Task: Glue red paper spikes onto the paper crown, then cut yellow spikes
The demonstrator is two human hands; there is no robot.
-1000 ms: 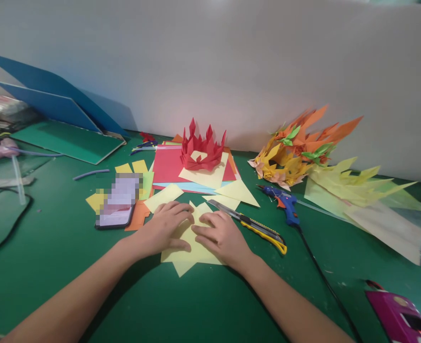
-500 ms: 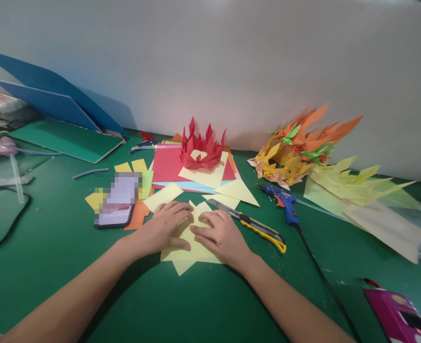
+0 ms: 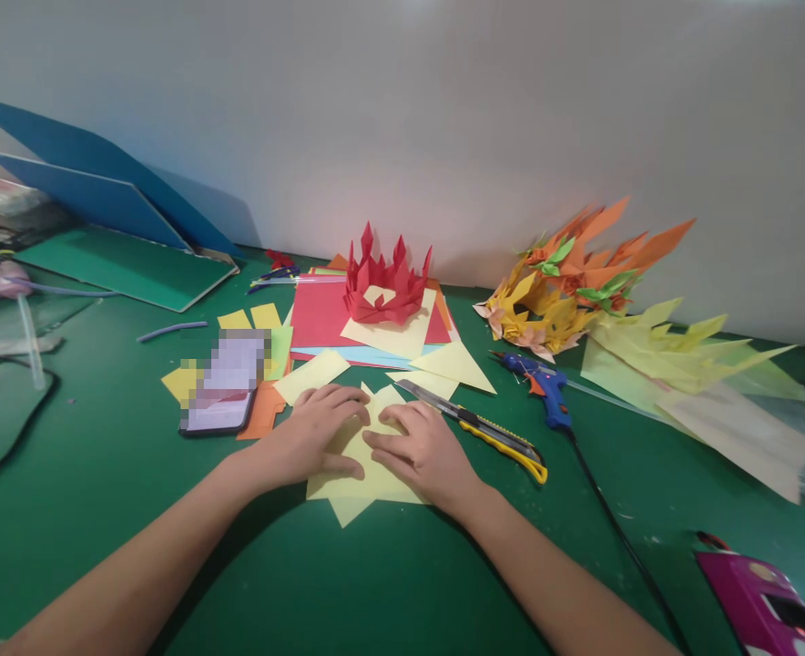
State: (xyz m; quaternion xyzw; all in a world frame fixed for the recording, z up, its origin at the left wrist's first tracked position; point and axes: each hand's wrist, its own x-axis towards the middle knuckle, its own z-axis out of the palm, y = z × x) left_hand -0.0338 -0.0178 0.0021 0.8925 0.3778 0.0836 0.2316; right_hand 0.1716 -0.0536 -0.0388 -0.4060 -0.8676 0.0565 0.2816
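Note:
Pale yellow paper [image 3: 368, 487] lies on the green table in front of me, with pointed corners sticking out on several sides. My left hand [image 3: 320, 433] rests on its left part, fingers apart and curved over the sheet. On the right part lies my right hand [image 3: 422, 451], its fingers spread and pressing on the paper. Both hands are open and hold nothing; they cover much of the paper. Just right of my right hand is a yellow utility knife [image 3: 498, 439] with its blade out. A loose pale yellow piece [image 3: 313, 375] sits beyond my left hand.
Behind the hands, a red paper crown [image 3: 385, 296] stands on stacked coloured sheets [image 3: 313, 310]. A phone [image 3: 229, 387] is at left. To the right are a blue glue gun [image 3: 545, 392] with its cord, orange and yellow paper crowns [image 3: 545, 314], and a magenta object [image 3: 750, 592].

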